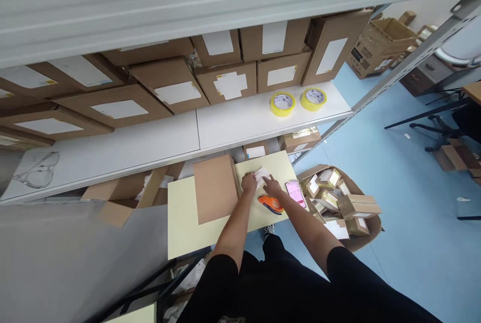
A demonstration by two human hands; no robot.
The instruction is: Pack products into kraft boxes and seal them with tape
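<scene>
On a pale yellow tabletop (180, 227), a small white paper label (262, 174) lies between my two hands. My left hand (248, 182) is closed on its left edge, fingertips curled. My right hand (272, 186) has its fingers at the label's lower right edge, apparently pinching it; the fingertips are small in view. Just left of my left hand stands a brown cardboard box (214, 190). An orange tape dispenser (270, 204) lies below the label, close to my right wrist. Right of my right forearm is a phone (296, 195) with a lit pink screen.
A shelf (233, 130) ahead carries labelled cartons (229, 82), two yellow tape rolls (282, 104) and clear glasses (39, 170). A big carton (370, 243) of small parcels stands on the floor at right. An opened box (124, 197) sits under the shelf, and a metal post (409, 57) rises at right.
</scene>
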